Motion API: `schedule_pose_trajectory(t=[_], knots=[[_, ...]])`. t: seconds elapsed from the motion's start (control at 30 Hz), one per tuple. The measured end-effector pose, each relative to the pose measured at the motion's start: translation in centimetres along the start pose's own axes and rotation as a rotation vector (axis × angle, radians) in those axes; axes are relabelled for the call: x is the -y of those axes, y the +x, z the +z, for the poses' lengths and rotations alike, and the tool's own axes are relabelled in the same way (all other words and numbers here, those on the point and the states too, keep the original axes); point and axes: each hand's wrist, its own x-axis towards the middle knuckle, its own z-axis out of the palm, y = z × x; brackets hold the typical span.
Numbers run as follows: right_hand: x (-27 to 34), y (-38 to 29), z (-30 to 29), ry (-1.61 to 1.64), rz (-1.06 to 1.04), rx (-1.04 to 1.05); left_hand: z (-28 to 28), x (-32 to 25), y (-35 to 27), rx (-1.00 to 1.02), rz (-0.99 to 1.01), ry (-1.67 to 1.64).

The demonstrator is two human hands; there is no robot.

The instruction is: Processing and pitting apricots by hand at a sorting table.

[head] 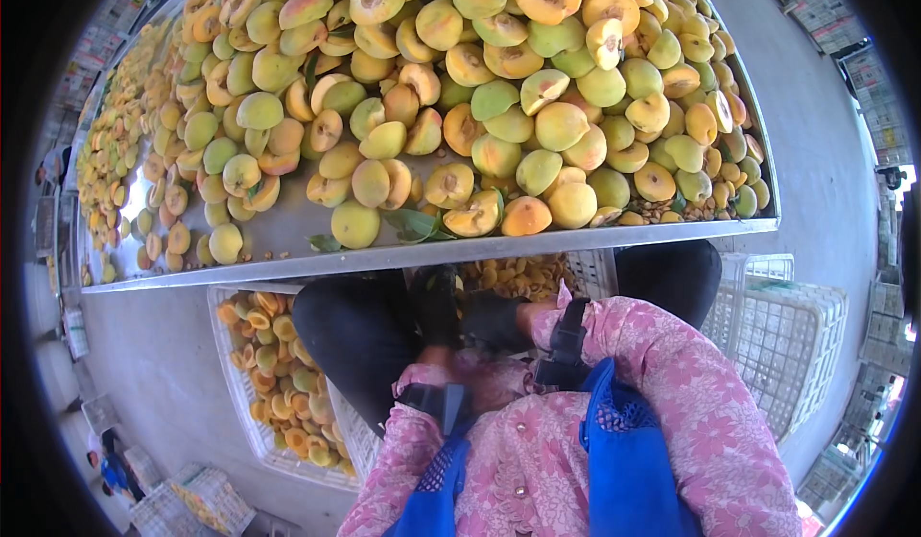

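Below the table's near edge, my left hand [435, 307] is in a dark glove and points away from my body. My right hand [493, 321], also dark-gloved, comes in from the right beside it. The dark gloves blur together, so their fingers and anything between them cannot be made out. Just beyond them, under the table, sits a white plastic crate [594, 272] with cut yellow-orange fruit pieces [514, 276]. Above is a metal-topped table [288, 222] heaped with yellow-green peaches [496, 155], many halved, some showing pits or hollows.
The table's raised metal rim [432, 253] runs just past my knees. At my left stands a white crate of halved peaches [295, 386]; at my right are white plastic crates [784, 350]. Leaves [414, 224] and loose pits [651, 211] lie among the fruit. People [119, 468] appear far left.
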Motion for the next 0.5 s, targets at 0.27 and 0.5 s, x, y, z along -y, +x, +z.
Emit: schedule_pose_trajectory(t=[0.27,0.5], knots=[[0.6,0.1,-1.7,0.502,0.383,-0.017,-0.6,3.1,0.3,0.024,0.223,0.294],[-1.3,0.8,2.0,0.314,0.201,-0.012,0.3,0.0,-0.4,0.013,-0.113,-0.056]])
